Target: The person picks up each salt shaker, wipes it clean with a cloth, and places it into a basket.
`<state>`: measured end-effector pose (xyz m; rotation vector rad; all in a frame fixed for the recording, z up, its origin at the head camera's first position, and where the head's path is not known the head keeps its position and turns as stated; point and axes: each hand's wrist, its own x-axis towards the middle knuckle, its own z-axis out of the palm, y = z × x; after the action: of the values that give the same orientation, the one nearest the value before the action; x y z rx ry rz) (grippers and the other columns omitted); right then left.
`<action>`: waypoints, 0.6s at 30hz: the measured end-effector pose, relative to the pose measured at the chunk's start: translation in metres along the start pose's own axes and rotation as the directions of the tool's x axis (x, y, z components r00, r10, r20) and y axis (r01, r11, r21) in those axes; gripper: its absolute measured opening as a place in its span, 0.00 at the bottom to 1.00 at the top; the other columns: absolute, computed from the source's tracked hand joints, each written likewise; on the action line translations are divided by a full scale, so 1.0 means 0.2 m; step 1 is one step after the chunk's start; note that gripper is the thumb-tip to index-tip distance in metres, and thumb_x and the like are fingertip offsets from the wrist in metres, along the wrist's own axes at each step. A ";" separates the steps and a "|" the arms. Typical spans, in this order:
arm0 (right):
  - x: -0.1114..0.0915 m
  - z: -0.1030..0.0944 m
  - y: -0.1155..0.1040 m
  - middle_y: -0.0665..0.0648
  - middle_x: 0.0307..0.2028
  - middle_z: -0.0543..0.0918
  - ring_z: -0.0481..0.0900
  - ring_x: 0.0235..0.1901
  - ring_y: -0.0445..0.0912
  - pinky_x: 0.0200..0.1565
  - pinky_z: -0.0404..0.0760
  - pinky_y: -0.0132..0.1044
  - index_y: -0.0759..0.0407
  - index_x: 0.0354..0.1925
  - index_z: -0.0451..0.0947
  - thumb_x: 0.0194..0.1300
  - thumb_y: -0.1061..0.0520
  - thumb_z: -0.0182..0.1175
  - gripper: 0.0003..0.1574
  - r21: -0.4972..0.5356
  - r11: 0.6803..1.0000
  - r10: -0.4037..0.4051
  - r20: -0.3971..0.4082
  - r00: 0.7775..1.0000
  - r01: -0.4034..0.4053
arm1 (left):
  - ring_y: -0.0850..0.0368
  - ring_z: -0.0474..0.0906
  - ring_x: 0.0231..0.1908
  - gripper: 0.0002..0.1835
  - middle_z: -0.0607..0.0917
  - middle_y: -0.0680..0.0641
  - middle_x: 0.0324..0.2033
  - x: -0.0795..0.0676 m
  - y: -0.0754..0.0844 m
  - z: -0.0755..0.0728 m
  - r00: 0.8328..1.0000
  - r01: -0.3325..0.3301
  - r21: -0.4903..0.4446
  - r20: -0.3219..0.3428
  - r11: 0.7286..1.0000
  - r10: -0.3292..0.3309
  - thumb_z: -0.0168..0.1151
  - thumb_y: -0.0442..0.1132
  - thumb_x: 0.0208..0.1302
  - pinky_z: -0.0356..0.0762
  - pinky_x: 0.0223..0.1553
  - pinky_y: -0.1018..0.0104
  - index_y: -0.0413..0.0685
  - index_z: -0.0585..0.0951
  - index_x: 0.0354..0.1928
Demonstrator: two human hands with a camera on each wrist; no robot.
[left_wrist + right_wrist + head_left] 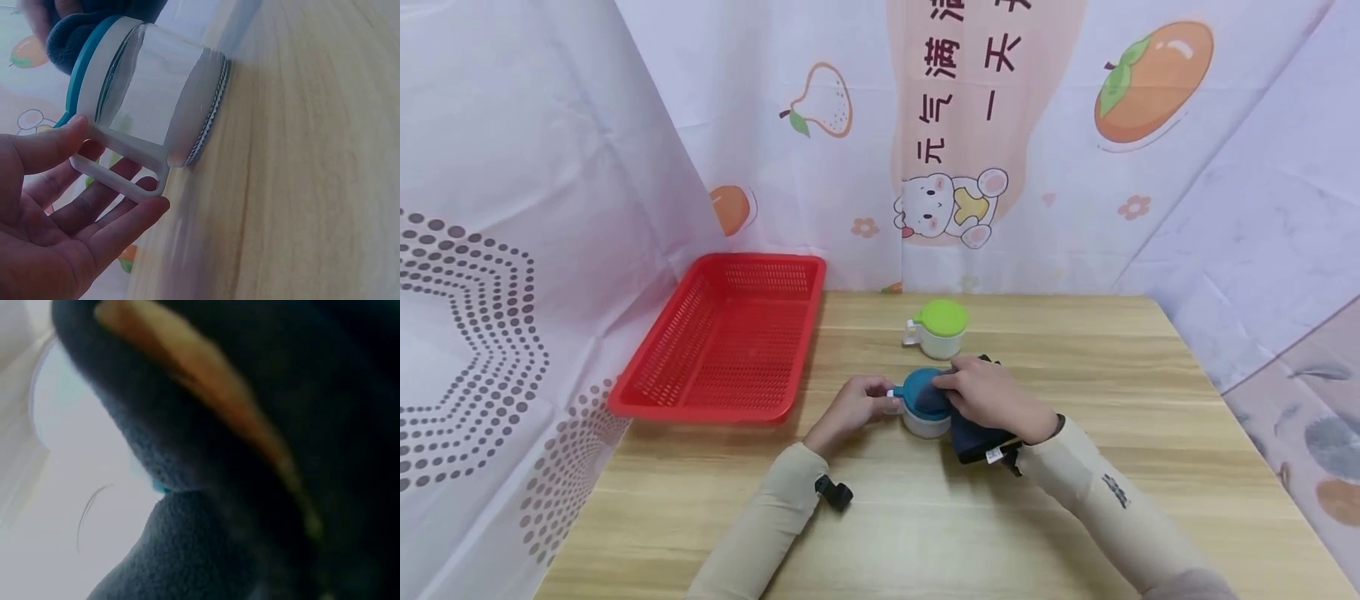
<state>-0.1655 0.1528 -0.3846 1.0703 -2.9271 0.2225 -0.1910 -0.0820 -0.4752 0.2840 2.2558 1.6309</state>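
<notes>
A clear glass jar (925, 427) with a blue lid (925, 385) and a white handle stands on the table. My left hand (859, 402) holds it by the handle (115, 178), thumb on top and fingers at the loop, as the left wrist view shows. From the other side my right hand (992, 400) grips a dark cloth (972, 442) and presses part of it onto the lid. In the right wrist view the cloth (194, 544) fills much of the picture and hides most of the fingers. A white label hangs at the cloth's near edge.
Just behind stands a similar jar with a green lid (943, 318), its white handle pointing left. A red plastic basket (700, 412) sits at the left of the wooden table (1150, 375). Printed curtains (820, 208) hang behind and at both sides.
</notes>
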 end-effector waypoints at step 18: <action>-0.15 0.08 0.23 0.54 0.28 0.74 0.64 0.25 0.43 0.28 0.63 0.32 0.62 0.57 0.79 0.66 0.61 0.59 0.21 0.272 0.947 0.191 -0.046 0.981 -0.171 | 0.57 0.74 0.38 0.07 0.80 0.47 0.35 0.00 0.01 0.01 0.999 0.031 -0.024 0.005 0.999 -0.031 0.63 0.33 0.63 0.83 0.40 0.60 0.38 0.81 0.42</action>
<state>-0.1724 0.2042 -0.4080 0.7921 -2.9898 0.6620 -0.1898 -0.0798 -0.4744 0.2449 2.2242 1.6386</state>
